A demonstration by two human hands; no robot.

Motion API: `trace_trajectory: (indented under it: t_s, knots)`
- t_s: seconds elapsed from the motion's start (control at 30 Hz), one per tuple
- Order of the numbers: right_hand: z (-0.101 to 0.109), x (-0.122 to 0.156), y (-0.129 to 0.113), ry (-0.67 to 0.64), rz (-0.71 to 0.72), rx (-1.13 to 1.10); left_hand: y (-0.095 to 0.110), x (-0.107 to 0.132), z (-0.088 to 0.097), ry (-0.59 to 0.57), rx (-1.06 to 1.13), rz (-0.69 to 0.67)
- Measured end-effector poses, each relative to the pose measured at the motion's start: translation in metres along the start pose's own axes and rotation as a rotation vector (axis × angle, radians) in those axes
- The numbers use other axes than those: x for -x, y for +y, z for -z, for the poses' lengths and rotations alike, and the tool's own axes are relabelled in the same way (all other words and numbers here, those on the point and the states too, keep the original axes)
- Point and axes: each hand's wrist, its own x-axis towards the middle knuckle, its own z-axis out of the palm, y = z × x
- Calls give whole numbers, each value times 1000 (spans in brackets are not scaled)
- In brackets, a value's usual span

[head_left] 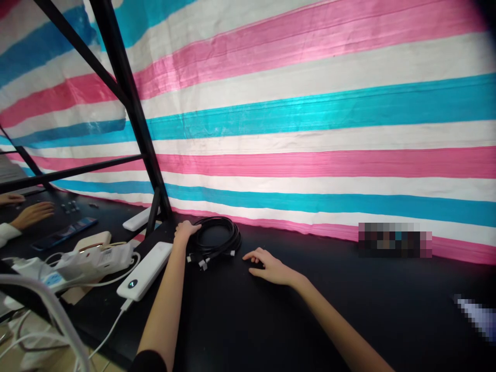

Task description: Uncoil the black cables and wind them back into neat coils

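A coil of black cable (233,235) lies on the black table, its pale connector ends pointing toward me. At the coil's left edge is my left hand (186,230), with the thumb stretched out toward the loops and the other fingers partly hidden and slightly bent. The thumb tip appears to touch the coil or lie just beside it. To the right of the coil, my right hand (269,266) rests low over the table, thumb and fingers apart, holding nothing. A white power bank (145,271) with a cable plugged in lies left of my left forearm.
Power strips (93,261) and tangled white cables crowd the left. Beyond them are a phone (64,233) and another person's hands (34,214). A black metal post (135,113) rises behind my left hand. Striped sheeting (310,160) hangs along the table's back edge.
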Motion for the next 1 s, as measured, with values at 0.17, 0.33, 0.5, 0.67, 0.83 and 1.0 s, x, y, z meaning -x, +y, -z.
trace_trajectory:
  t_s: [0.17, 0.33, 0.5, 0.67, 0.83, 1.0]
  knots:
    - [0, 0, -1, 2, 0, -7, -8, -1, -5, -24, 103, 33]
    - [0, 0, 1, -1, -1, -2, -7, -8, -2, 79, 213, -5]
    - [0, -1, 1, -1, 2, 4, 8, -7, 10, 263, 343, -152]
    - [0, -1, 0, -1, 8, 0, 30, 7, 30, 387, 551, -301]
    - [1, 0, 0, -2, 11, -9, 55, 35, 58, 344, 784, -457]
    - [1, 0, 0, -7, 16, -33, 77, 71, 86, 408, 1089, -569]
